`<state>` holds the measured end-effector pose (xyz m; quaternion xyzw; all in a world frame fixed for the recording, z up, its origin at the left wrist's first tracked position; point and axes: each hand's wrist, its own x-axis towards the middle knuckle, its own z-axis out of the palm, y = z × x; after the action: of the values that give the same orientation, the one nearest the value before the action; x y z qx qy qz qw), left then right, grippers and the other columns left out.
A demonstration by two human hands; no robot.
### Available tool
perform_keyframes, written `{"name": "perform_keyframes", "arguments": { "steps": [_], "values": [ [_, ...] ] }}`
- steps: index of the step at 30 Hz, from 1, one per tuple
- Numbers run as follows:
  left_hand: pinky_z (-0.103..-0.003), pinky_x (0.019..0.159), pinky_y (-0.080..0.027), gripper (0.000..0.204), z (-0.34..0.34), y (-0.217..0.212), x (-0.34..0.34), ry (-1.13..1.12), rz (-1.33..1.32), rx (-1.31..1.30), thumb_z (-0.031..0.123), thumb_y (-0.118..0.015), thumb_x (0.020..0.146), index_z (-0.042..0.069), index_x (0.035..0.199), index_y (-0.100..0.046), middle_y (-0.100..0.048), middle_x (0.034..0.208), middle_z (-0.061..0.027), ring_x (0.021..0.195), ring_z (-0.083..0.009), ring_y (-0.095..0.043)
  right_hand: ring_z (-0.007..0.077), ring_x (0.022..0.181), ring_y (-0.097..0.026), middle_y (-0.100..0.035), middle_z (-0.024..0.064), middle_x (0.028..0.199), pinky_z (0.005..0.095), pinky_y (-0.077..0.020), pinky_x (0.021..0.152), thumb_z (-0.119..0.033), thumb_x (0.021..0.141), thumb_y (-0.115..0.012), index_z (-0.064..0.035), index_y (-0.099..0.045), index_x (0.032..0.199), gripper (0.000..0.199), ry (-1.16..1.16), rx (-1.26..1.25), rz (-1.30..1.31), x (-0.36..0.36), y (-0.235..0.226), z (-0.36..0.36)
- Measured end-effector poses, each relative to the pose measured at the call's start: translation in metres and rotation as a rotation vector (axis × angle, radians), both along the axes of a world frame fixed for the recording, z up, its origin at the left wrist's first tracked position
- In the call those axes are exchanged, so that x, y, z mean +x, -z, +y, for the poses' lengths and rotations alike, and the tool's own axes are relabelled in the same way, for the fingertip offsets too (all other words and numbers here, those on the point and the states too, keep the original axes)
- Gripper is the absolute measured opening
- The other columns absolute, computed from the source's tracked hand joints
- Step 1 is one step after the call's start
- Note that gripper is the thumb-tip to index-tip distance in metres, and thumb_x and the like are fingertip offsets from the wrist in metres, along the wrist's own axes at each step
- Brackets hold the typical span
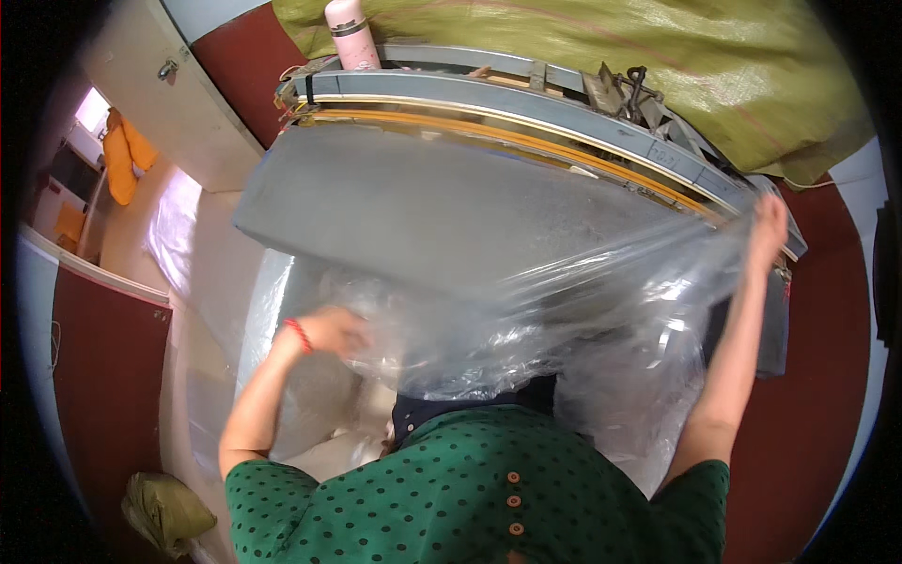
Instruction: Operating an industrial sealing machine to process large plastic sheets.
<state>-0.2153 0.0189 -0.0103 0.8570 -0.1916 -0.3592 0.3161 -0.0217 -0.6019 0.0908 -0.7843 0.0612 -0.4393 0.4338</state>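
Observation:
A wide sheet of clear plastic film stretches over the front of a grey worktable and hangs in folds against my body. At the far right end of the table, my right hand is raised and closed on the film, whose creases run tight toward it. My left hand, with a red bracelet on the wrist, is beside the film in front of the table's left part. Motion blurs its fingers, so whether it grips any film is unclear.
Along the table's back runs a long metal bar machine with an orange strip. A pink bottle stands behind its left end, metal clamps toward the right. Green-yellow sheeting covers the back. An open door is at left; a sack lies lower left.

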Motion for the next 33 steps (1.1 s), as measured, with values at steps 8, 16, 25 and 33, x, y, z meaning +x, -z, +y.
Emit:
{"name": "perform_keyframes", "arguments": {
  "steps": [8, 16, 25, 33],
  "values": [
    [-0.037, 0.068, -0.044, 0.018, 0.188, -0.118, 0.061, -1.273, -1.767, 0.906, 0.011, -0.057, 0.072, 0.002, 0.087, -0.057, -0.057, 0.082, -0.019, 0.075, -0.0315, -0.056, 0.0179, 0.08, -0.054, -0.06, 0.0102, 0.087, 0.0282, -0.0411, 0.073, -0.023, 0.086, -0.047, 0.001, -0.055, 0.094, 0.027, 0.34, -0.277, 0.159, -0.051, 0.088, -0.179],
    [-0.041, 0.098, -0.025, 0.06, 0.166, 0.032, 0.155, -0.976, -1.08, 0.289, 0.042, -0.053, 0.078, 0.007, 0.124, -0.038, -0.035, 0.13, -0.0131, 0.122, -0.0303, -0.03, 0.0411, 0.084, -0.051, -0.056, 0.0216, 0.091, 0.0446, -0.0402, 0.066, -0.034, 0.087, -0.038, -0.0052, -0.049, 0.098, 0.032, 0.687, -0.505, 0.709, -0.089, 0.122, -0.243],
    [-0.062, 0.095, -0.009, 0.078, 0.171, 0.007, 0.199, -1.014, -0.56, 0.7, 0.069, -0.049, 0.064, 0.035, 0.13, -0.026, -0.015, 0.14, -0.0014, 0.126, -0.0407, -0.009, 0.0399, 0.087, -0.051, -0.057, 0.0212, 0.093, 0.0448, -0.0399, 0.07, -0.034, 0.088, -0.036, -0.0049, -0.049, 0.103, 0.035, 0.742, -0.575, 0.884, -0.106, 0.103, -0.238],
    [-0.036, 0.09, -0.036, 0.045, 0.186, -0.025, 0.193, -1.021, -1.007, 0.023, 0.041, -0.055, 0.078, 0.013, 0.114, -0.053, -0.05, 0.115, -0.0144, 0.107, -0.0205, -0.048, 0.0369, 0.097, -0.05, -0.053, 0.024, 0.103, 0.0413, -0.0375, 0.081, -0.044, 0.086, -0.038, 0.0044, -0.047, 0.105, 0.053, 0.571, -0.481, 0.942, -0.11, 0.089, -0.344]
  ]
}}
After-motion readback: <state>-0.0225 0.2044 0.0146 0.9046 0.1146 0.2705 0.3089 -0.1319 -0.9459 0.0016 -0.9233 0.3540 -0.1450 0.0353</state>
